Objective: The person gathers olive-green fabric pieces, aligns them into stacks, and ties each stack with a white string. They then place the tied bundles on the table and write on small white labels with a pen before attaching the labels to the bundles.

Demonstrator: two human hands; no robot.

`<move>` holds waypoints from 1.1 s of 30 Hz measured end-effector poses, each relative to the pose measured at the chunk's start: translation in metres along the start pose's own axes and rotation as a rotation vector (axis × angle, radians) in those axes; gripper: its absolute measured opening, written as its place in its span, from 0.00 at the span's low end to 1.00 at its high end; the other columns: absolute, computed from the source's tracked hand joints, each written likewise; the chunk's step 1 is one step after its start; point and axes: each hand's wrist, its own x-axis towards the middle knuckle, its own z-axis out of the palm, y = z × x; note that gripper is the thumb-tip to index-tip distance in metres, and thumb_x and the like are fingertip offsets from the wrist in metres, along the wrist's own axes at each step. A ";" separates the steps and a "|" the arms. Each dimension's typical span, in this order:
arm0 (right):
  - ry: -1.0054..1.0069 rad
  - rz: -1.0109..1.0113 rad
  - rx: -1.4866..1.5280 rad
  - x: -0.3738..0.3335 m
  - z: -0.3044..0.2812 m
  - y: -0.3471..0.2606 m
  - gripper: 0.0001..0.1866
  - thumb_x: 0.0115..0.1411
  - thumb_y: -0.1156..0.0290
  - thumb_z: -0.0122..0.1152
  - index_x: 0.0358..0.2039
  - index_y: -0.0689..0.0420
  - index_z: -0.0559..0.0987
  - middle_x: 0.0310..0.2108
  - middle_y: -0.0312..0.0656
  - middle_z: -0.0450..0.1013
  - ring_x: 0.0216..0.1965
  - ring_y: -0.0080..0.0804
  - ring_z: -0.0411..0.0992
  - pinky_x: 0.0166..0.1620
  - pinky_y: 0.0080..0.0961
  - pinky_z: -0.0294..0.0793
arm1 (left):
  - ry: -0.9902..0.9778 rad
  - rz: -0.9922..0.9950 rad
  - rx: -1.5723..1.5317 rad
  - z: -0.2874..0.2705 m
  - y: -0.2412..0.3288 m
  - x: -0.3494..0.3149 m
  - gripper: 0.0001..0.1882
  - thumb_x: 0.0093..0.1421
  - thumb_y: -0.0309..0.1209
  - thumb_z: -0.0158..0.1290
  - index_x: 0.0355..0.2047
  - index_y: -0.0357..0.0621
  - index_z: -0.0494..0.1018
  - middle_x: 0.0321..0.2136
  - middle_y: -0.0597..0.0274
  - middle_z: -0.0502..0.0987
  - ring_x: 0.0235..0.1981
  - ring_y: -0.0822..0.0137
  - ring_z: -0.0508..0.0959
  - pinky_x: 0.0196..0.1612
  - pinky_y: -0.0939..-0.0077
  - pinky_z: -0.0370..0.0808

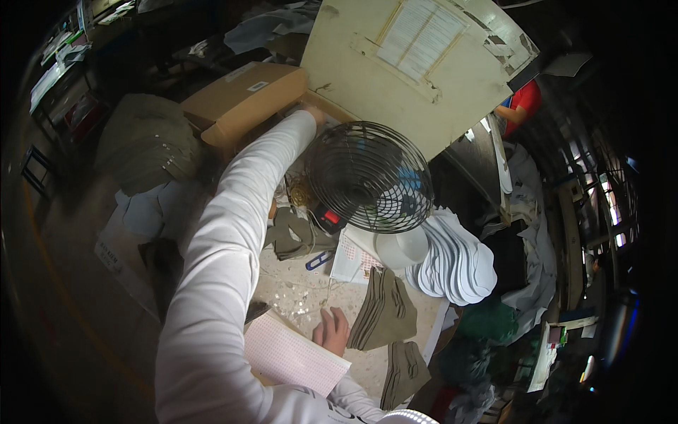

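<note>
My left arm, in a white sleeve, stretches far forward. My left hand (311, 115) is beside the open cardboard box (247, 95), close to the base of the pale upright board; its fingers are mostly hidden. On the worktable my right hand (332, 331) rests loosely, fingers a little bent and nothing visible in them. Just left of it lies a paper pad (296, 353) printed with a fine red grid. To its right sit stacks of olive fabric pieces (385, 309), with another olive stack (404, 374) nearer me.
A black wire-caged fan (367, 177) stands mid-table. Nearby are a blue thread snipper (318, 261), a red and black object (330, 219) and fanned white cut pieces (455, 261). The pale board (417, 71) rises behind. A person in red (522, 106) is partly visible beyond.
</note>
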 end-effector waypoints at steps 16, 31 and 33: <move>-0.004 -0.018 -0.009 0.000 -0.001 0.000 0.21 0.53 0.76 0.56 0.50 0.55 0.72 0.53 0.49 0.62 0.55 0.47 0.61 0.55 0.40 0.59 | 0.211 -0.033 -0.263 -0.004 0.013 -0.004 0.19 0.62 0.32 0.47 0.53 0.52 0.71 0.56 0.61 0.69 0.58 0.59 0.68 0.55 0.41 0.60; -0.002 -0.018 -0.006 -0.002 0.001 0.001 0.21 0.54 0.76 0.56 0.50 0.57 0.72 0.53 0.50 0.62 0.56 0.47 0.61 0.56 0.41 0.59 | 0.254 0.213 -0.725 -0.057 -0.053 -0.080 0.41 0.37 0.44 0.69 0.54 0.48 0.71 0.46 0.52 0.76 0.47 0.57 0.76 0.48 0.75 0.72; -0.005 -0.017 -0.006 -0.001 0.000 0.001 0.21 0.54 0.76 0.55 0.50 0.57 0.72 0.53 0.50 0.62 0.56 0.47 0.61 0.56 0.41 0.59 | 0.250 0.236 -1.176 -0.049 -0.069 -0.088 0.38 0.42 0.43 0.67 0.54 0.46 0.70 0.45 0.53 0.76 0.47 0.60 0.76 0.47 0.75 0.73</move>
